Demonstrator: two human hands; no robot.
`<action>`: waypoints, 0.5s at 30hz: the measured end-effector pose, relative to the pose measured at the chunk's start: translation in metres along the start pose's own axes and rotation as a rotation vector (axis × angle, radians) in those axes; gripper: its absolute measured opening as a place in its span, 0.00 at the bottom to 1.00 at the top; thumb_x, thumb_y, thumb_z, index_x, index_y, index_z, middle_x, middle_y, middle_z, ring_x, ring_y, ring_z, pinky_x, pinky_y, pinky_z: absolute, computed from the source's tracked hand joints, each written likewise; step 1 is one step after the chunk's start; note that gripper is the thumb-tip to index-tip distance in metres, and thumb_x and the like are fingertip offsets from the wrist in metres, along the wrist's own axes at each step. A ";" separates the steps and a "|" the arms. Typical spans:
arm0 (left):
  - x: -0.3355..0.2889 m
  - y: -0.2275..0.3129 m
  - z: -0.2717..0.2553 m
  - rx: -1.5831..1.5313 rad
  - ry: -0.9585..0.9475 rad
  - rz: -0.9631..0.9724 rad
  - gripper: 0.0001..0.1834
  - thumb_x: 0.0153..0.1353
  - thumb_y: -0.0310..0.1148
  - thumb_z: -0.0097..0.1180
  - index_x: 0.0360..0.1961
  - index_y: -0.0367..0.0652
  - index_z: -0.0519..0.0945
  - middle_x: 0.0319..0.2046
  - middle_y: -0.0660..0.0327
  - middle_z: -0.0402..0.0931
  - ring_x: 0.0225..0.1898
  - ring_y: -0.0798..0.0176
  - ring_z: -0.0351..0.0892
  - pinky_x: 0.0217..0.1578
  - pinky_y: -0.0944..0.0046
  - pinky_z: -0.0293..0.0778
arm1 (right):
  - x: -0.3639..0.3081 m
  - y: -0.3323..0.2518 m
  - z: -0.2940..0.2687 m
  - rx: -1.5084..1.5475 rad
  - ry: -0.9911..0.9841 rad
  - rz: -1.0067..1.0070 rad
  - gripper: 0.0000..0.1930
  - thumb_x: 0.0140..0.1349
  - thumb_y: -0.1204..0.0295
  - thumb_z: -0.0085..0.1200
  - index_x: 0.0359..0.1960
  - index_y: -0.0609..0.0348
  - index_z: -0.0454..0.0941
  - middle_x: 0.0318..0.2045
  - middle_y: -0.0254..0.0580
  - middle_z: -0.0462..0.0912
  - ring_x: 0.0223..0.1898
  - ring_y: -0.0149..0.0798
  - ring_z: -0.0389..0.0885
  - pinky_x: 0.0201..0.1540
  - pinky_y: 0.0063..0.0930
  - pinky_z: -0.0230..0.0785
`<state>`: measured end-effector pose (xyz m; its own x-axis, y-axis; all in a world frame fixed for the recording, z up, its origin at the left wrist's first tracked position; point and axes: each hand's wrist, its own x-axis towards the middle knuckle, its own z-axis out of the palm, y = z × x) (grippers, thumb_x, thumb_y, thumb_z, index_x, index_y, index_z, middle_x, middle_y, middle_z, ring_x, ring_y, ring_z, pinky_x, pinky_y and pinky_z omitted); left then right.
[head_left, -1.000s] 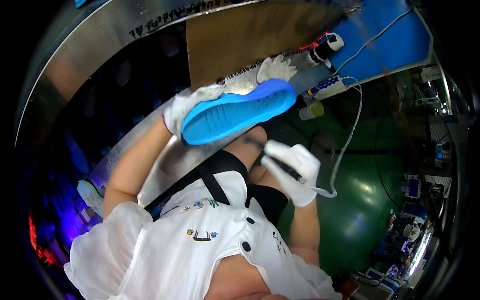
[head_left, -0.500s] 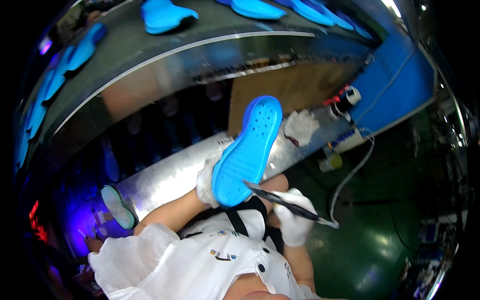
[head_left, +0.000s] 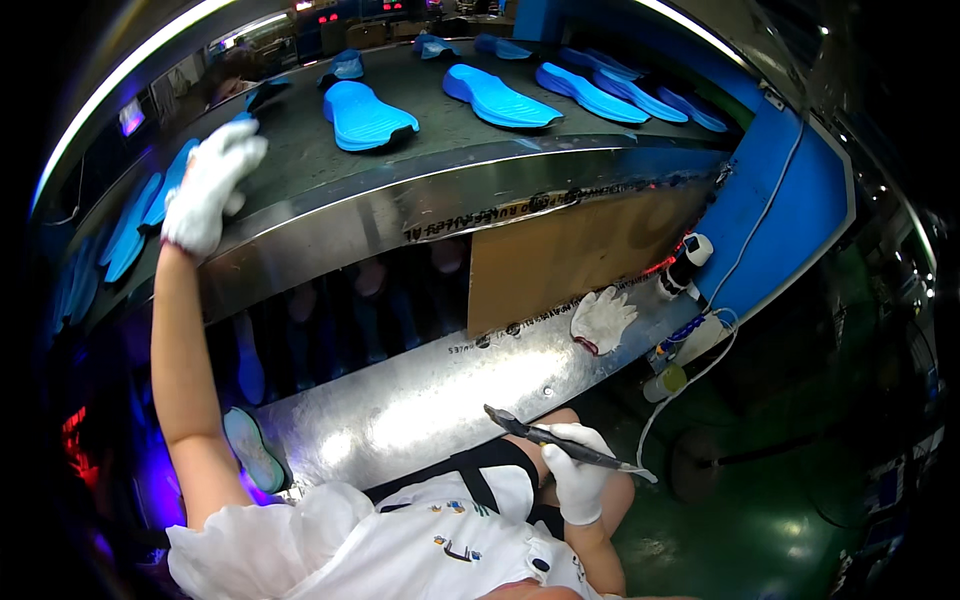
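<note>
My left hand (head_left: 215, 185), in a white glove, is stretched out over the dark belt at the far left. Its fingers look extended, and no sole shows in its grasp. Beside and partly behind it lies a blue shoe sole (head_left: 172, 185); whether they touch is unclear. In my white-gloved right hand (head_left: 578, 475), low and near my lap, is a slim black glue brush (head_left: 530, 432), its tip pointing up and left. A thin white hose (head_left: 642, 440) runs to the brush's rear end. More blue shoe soles (head_left: 495, 97) lie spaced along the belt.
The curved belt (head_left: 290, 150) has a metal side above a shelf. On the metal ledge (head_left: 400, 410) lie a spare white glove (head_left: 603, 320) and a pale green sole (head_left: 253, 450). A cardboard sheet (head_left: 570, 255) and a black-and-white bottle (head_left: 686, 265) stand at the back; a blue panel (head_left: 775, 190) bounds the right.
My left hand has let go of the blue sole held over my lap and reached up left to the belt. The right hand keeps the brush, slightly lower. The view has tilted up.
</note>
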<state>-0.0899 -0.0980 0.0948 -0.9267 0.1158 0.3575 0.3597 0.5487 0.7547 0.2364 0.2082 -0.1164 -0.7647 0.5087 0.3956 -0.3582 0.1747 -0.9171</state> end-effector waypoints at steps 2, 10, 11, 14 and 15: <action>-0.012 -0.031 -0.063 0.851 0.196 0.200 0.26 0.61 0.44 0.58 0.56 0.40 0.77 0.56 0.47 0.77 0.60 0.47 0.74 0.53 0.51 0.74 | -0.003 -0.001 0.001 0.056 -0.030 0.099 0.12 0.55 0.83 0.64 0.41 0.68 0.81 0.34 0.39 0.84 0.33 0.28 0.82 0.37 0.20 0.73; 0.013 -0.060 -0.056 1.272 0.288 0.108 0.20 0.66 0.32 0.52 0.58 0.42 0.75 0.60 0.46 0.69 0.54 0.39 0.76 0.53 0.46 0.75 | -0.002 -0.003 0.001 0.084 -0.041 0.125 0.12 0.57 0.85 0.62 0.43 0.70 0.80 0.36 0.43 0.84 0.36 0.29 0.82 0.40 0.19 0.73; 0.019 -0.075 -0.071 1.343 0.267 0.138 0.18 0.67 0.31 0.51 0.56 0.41 0.76 0.56 0.45 0.74 0.53 0.39 0.78 0.52 0.46 0.76 | -0.002 -0.005 0.002 0.082 -0.054 0.146 0.12 0.57 0.85 0.62 0.43 0.69 0.80 0.36 0.43 0.84 0.37 0.29 0.82 0.41 0.20 0.74; 0.035 -0.076 -0.065 1.248 0.154 -0.006 0.12 0.67 0.32 0.50 0.46 0.36 0.77 0.45 0.39 0.79 0.52 0.36 0.77 0.50 0.45 0.75 | -0.008 0.008 -0.003 0.005 -0.008 0.166 0.12 0.58 0.84 0.63 0.44 0.70 0.80 0.38 0.42 0.85 0.38 0.29 0.83 0.44 0.20 0.75; 0.034 -0.074 -0.060 1.249 0.156 -0.010 0.12 0.67 0.32 0.50 0.46 0.36 0.77 0.45 0.39 0.79 0.52 0.36 0.77 0.50 0.45 0.75 | -0.006 0.002 -0.002 0.078 -0.009 0.214 0.12 0.58 0.84 0.63 0.44 0.70 0.80 0.38 0.42 0.85 0.38 0.28 0.83 0.44 0.20 0.76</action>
<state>-0.1411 -0.1842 0.0840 -0.8754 0.0552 0.4803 -0.0743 0.9663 -0.2464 0.2411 0.2076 -0.1209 -0.8325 0.5192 0.1931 -0.2275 -0.0027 -0.9738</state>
